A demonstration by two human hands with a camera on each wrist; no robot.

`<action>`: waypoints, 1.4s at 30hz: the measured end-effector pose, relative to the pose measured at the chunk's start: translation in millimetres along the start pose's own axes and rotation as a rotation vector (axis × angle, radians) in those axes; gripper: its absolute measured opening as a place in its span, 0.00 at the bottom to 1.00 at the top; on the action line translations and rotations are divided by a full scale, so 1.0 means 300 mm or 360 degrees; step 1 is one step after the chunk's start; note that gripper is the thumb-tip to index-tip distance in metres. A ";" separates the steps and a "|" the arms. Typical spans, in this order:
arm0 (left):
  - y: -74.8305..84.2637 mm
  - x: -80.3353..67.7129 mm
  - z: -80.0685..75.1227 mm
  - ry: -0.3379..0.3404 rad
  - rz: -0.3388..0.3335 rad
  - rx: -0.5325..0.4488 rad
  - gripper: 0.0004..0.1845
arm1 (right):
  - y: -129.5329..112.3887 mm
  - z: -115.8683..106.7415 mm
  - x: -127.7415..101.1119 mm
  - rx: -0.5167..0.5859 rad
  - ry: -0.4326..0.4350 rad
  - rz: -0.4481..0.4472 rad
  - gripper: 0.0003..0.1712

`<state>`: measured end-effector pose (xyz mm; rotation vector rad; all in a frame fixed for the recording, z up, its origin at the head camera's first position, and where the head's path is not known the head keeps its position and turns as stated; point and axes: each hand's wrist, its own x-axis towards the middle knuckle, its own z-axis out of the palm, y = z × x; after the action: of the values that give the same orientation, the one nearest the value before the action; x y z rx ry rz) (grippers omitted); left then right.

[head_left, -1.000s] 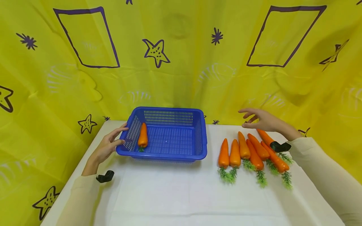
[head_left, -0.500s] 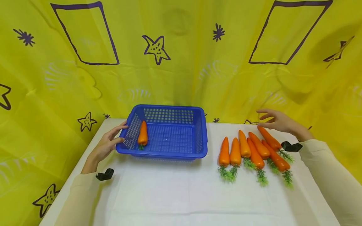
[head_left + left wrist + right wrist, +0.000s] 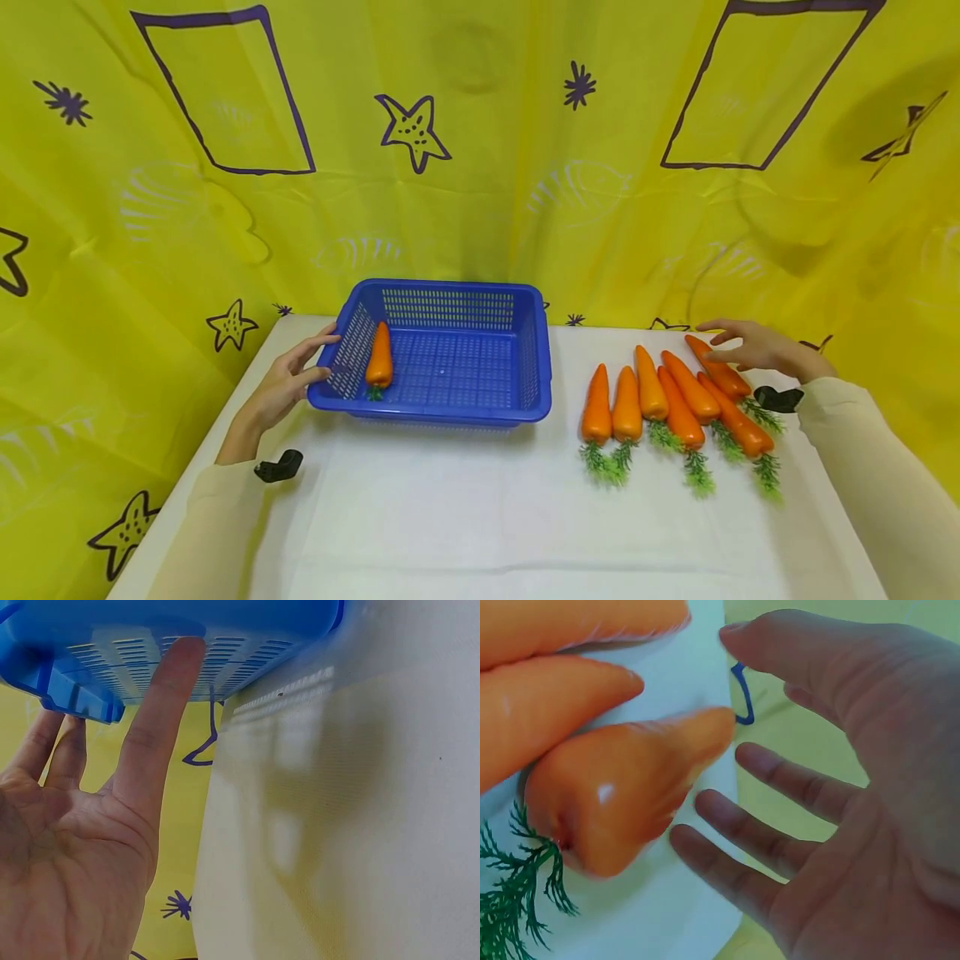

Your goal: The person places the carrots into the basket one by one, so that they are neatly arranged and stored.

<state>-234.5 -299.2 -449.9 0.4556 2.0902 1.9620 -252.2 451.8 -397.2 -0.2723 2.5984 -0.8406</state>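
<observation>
A blue plastic basket (image 3: pixel 442 414) stands at the back left of the white table, holding one orange carrot (image 3: pixel 379 357) with a green tuft. My left hand (image 3: pixel 277 387) touches its left side, thumb and fingers nearly straight; the left wrist view shows the thumb (image 3: pixel 154 727) against the slotted wall. My right hand (image 3: pixel 768 350) hovers around the far-right carrot (image 3: pixel 729 384) of a group. In the right wrist view its fingers are spread beside that carrot's narrow tip (image 3: pixel 712 735), apparently without gripping it.
Several more carrots lie close together left of it, including the leftmost carrot (image 3: pixel 597 408), with leafy tops toward the front edge. A yellow patterned curtain (image 3: pixel 480 167) hangs behind the table (image 3: pixel 450 508) and along its sides.
My right hand has moved right, then lowered toward the far-right carrot. The left hand stays at the basket, and the carrots lie as before.
</observation>
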 end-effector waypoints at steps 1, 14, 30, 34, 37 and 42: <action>0.000 0.001 0.000 -0.0002 0.0001 0.0003 0.27 | 0.009 0.002 -0.001 0.0030 -0.0034 0.0005 0.40; 0.001 -0.002 0.002 -0.0012 0.0022 -0.0004 0.27 | 0.059 0.002 0.019 0.0050 -0.0214 0.0146 0.41; -0.003 -0.003 0.003 -0.0009 0.0032 0.0003 0.27 | 0.053 -0.001 0.037 0.0021 -0.0256 0.0169 0.44; -0.002 -0.004 0.003 -0.0011 0.0037 -0.0009 0.27 | 0.048 -0.004 0.034 0.0049 -0.0260 0.0178 0.44; 0.000 -0.004 0.002 -0.0008 0.0036 -0.0010 0.27 | 0.046 -0.004 0.035 0.0069 -0.0265 0.0179 0.44; 0.000 -0.003 0.004 -0.0004 0.0027 -0.0001 0.27 | 0.048 -0.003 0.036 0.0055 -0.0269 0.0177 0.43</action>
<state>-233.2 -298.6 -449.9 0.4769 2.0908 1.9707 -263.2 460.5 -408.4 -0.1787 2.4156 -0.7875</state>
